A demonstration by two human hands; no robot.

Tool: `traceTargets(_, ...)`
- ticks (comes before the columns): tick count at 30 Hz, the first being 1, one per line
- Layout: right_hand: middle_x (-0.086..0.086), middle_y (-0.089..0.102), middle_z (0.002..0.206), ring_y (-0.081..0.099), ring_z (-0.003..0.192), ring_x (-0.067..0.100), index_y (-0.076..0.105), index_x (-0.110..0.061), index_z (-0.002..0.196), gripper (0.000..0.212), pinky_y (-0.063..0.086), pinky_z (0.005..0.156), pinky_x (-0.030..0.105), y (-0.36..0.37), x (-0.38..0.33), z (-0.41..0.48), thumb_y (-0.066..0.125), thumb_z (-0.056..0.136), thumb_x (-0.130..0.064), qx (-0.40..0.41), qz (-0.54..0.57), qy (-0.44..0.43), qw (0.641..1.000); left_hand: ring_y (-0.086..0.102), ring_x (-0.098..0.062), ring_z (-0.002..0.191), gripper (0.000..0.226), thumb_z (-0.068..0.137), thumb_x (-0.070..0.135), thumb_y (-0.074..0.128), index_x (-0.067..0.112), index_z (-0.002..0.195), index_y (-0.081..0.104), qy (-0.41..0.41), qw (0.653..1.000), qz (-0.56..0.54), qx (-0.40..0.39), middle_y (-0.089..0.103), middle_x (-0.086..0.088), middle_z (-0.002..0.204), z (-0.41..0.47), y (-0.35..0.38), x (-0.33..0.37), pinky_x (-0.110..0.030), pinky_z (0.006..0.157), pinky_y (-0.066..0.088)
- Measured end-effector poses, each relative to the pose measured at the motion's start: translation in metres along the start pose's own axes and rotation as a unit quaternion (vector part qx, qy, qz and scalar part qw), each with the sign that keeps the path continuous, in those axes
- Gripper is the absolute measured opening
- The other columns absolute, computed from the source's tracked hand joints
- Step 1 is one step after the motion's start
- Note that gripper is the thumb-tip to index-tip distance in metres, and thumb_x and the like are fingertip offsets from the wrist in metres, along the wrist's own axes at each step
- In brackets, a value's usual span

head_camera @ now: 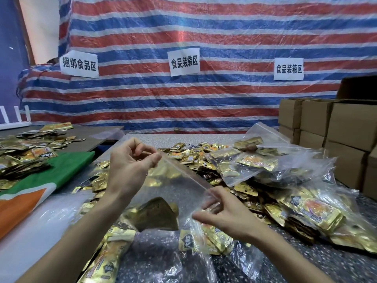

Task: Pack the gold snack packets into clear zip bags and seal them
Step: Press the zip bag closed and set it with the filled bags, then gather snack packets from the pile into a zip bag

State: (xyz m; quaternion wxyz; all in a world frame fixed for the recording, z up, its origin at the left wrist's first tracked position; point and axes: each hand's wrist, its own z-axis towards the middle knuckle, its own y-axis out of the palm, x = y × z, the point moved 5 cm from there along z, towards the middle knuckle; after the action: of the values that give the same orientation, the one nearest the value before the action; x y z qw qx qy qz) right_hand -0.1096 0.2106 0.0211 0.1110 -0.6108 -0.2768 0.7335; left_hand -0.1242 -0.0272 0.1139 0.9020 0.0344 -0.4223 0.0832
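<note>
I hold a clear zip bag (173,193) up in front of me by its top strip. My left hand (130,162) pinches the strip's far left end between thumb and fingers. My right hand (220,209) pinches the near right end. Gold snack packets (157,215) hang inside the bag's lower part. A loose heap of gold packets (191,154) covers the speckled table behind and below the bag. Filled zip bags (255,164) lie piled at the right.
Brown cardboard boxes (326,123) are stacked at the right edge. A green and orange sheet (51,180) lies at the left, with more gold packets (22,152) on a second table beyond it. A striped tarp with paper signs hangs behind.
</note>
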Motion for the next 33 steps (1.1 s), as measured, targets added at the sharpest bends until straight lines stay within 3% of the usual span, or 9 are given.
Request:
traceTargets(4,-0.009,0.065,0.124,0.07,0.096,0.004,0.041,-0.03,0.133,0.091,0.056,0.087,0.026,0.03,0.006,-0.001,0.095,0.061,-0.042,-0.049,0.1,0.045,0.993,0.063,-0.016,0.065,0.047,0.083,-0.011,0.069,0.023,0.063,0.043,-0.001,0.997,-0.079,0.004,0.066,-0.003,0.072,0.006,0.021,0.018,-0.024,0.061,0.054)
traceTargets(9,-0.003,0.078,0.098,0.073,0.091,0.01,0.068,-0.015,0.104,0.037,0.054,0.075,0.018,0.037,-0.002,0.006,0.087,0.073,-0.007,-0.024,0.177,0.006,0.984,0.067,-0.015,0.069,0.05,0.084,-0.012,0.065,0.025,0.055,0.047,-0.08,0.973,-0.217,0.025,0.069,-0.004,0.071,0.014,0.043,0.014,-0.023,0.061,0.054)
traceTargets(11,-0.002,0.078,0.091,0.073,0.081,0.013,0.067,-0.016,0.1,0.027,0.055,0.065,0.022,0.036,-0.002,0.007,0.083,0.08,-0.01,-0.041,0.194,0.007,0.98,0.067,-0.015,0.071,0.044,0.084,-0.011,0.064,0.02,0.063,0.041,-0.099,0.965,-0.239,0.041,0.068,-0.005,0.072,0.017,0.045,0.006,-0.023,0.065,0.055)
traceTargets(15,0.014,0.076,0.103,0.073,0.067,0.029,0.054,-0.012,0.116,0.032,0.059,0.055,0.033,0.028,0.01,0.014,0.071,0.089,-0.005,-0.066,0.292,0.043,0.953,0.068,-0.017,0.075,0.033,0.084,-0.007,0.068,0.015,0.073,0.046,-0.099,0.975,-0.19,0.056,0.068,-0.008,0.079,0.02,0.048,-0.012,-0.025,0.07,0.054)
traceTargets(21,0.011,0.066,0.08,0.06,0.047,0.015,0.053,0.003,0.116,0.031,0.058,0.046,0.034,-0.03,0.017,0.077,0.067,0.089,0.003,0.114,0.371,0.106,0.915,0.064,-0.016,0.097,0.015,0.089,0.019,0.072,0.018,0.1,0.061,-0.163,0.985,-0.026,0.043,0.067,-0.003,0.104,0.003,0.047,-0.053,-0.026,0.08,0.048)
traceTargets(23,0.01,0.063,0.079,0.065,0.057,0.016,0.055,0.005,0.116,0.024,0.064,0.064,0.04,-0.058,0.012,0.105,0.064,0.093,0.0,0.187,0.441,0.112,0.87,0.065,-0.014,0.096,0.012,0.09,0.019,0.07,0.016,0.1,0.065,-0.174,0.985,0.007,0.007,0.069,-0.002,0.102,-0.005,0.046,-0.062,-0.023,0.076,0.047)
traceTargets(26,0.027,0.057,0.128,0.068,0.104,0.037,0.05,-0.005,0.133,0.045,0.059,0.089,0.041,-0.075,0.013,0.129,0.067,0.096,-0.024,0.171,0.507,0.163,0.829,0.067,-0.012,0.09,0.007,0.09,0.018,0.07,0.016,0.096,0.07,-0.179,0.982,0.046,-0.03,0.072,-0.001,0.096,-0.015,0.039,-0.071,-0.016,0.071,0.046)
traceTargets(28,0.03,0.049,0.135,0.064,0.109,0.043,0.045,-0.005,0.135,0.053,0.06,0.078,0.042,-0.062,0.021,0.128,0.067,0.096,-0.033,0.125,0.461,0.224,0.85,0.066,-0.015,0.089,0.004,0.09,0.018,0.07,0.018,0.093,0.071,-0.188,0.98,0.062,-0.035,0.072,-0.001,0.094,-0.02,0.03,-0.075,-0.022,0.073,0.047)
traceTargets(33,0.015,0.075,0.099,0.075,0.082,0.028,0.059,-0.001,0.12,0.031,0.061,0.06,0.034,-0.015,0.037,0.111,0.06,0.099,-0.023,0.046,0.326,0.249,0.911,0.067,-0.016,0.076,0.006,0.09,0.009,0.068,0.015,0.091,0.07,-0.215,0.973,0.078,-0.04,0.072,-0.006,0.085,-0.031,0.007,-0.085,-0.024,0.064,0.051)
